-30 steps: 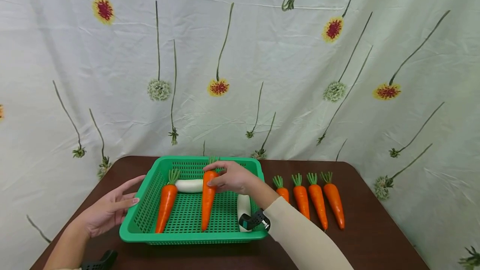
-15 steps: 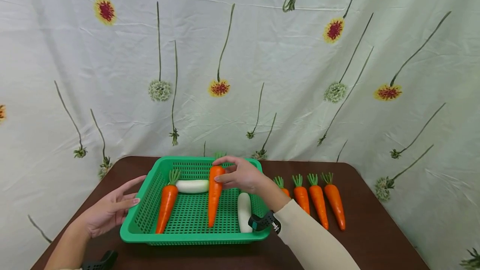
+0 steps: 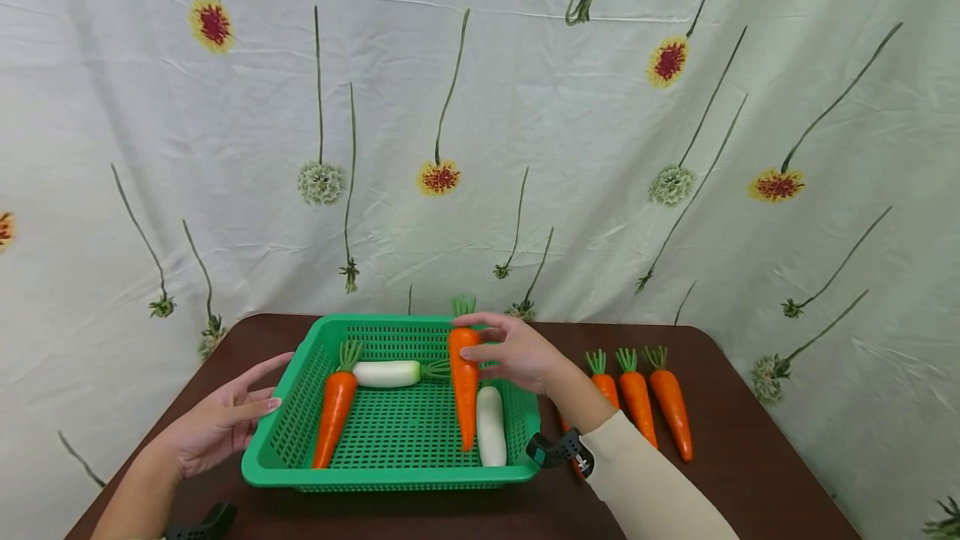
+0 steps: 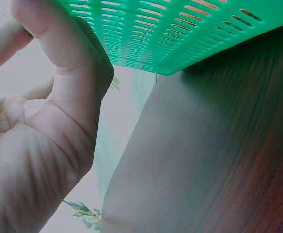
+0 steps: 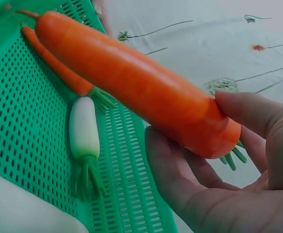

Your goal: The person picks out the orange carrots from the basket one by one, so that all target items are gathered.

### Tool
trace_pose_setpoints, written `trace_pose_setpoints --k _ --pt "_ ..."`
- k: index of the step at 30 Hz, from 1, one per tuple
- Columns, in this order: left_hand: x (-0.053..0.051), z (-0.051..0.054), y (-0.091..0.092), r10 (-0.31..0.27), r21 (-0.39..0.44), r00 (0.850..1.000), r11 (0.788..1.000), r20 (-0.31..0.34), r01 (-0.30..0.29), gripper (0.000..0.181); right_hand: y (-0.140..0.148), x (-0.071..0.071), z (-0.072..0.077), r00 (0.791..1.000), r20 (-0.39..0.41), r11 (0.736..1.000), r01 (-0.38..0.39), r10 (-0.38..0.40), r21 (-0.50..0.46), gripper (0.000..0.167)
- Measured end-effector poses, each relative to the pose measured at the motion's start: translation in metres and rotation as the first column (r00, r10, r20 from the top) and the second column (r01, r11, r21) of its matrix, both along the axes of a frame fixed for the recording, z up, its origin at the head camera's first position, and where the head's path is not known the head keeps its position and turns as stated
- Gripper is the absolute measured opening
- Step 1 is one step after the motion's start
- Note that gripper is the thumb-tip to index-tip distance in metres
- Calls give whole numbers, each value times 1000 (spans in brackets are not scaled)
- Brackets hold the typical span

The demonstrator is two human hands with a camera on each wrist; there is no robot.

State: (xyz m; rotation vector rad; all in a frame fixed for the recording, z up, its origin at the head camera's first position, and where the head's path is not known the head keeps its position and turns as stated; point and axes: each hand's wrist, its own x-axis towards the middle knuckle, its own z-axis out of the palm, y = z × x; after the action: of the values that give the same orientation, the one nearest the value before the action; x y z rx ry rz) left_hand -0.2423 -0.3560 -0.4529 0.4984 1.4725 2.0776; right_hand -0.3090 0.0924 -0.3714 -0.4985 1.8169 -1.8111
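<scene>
My right hand (image 3: pixel 517 348) grips an orange carrot (image 3: pixel 464 382) near its green-stemmed top, thumb on one side and fingers on the other. The carrot hangs tip-down above the right part of a green plastic basket (image 3: pixel 285 477). In the right wrist view the held carrot (image 5: pixel 132 85) crosses over the basket. My left hand (image 3: pixel 221 419) is at the basket's left rim, its fingers loosely extended and the thumb at the rim. Inside the basket lie another carrot (image 3: pixel 335 415) on the left, a white radish (image 3: pixel 386 373) along the back, and a second white radish (image 3: pixel 491 427) at the right.
Several carrots lie on the dark wooden table (image 3: pixel 750 473) right of the basket, including the outermost carrot (image 3: pixel 670 407); my right forearm partly covers some. A flower-printed white cloth (image 3: pixel 570 107) hangs behind the table.
My right hand has carried the carrot rightward and slightly up across the basket, uncovering the back radish's green leaves. The left hand stays at the rim.
</scene>
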Motion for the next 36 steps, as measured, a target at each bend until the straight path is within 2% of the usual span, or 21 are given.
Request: trace_pose_setpoints --k 10,17,25,36 --pt "3 1 0 12 -18 1000 1000 -8 -12 68 28 5 -5 997 -15 997 81 -81 0 50" --pt "3 0 0 12 -14 1000 1000 -1 -12 67 49 6 -11 993 -52 994 110 -110 10 52" --pt "1 -2 -2 6 -2 1000 1000 -4 -6 66 77 7 -19 982 -104 987 159 -158 2 57" --pt "1 -2 -1 13 -8 1000 1000 -4 -14 68 121 8 -26 961 -132 969 246 -243 11 59"
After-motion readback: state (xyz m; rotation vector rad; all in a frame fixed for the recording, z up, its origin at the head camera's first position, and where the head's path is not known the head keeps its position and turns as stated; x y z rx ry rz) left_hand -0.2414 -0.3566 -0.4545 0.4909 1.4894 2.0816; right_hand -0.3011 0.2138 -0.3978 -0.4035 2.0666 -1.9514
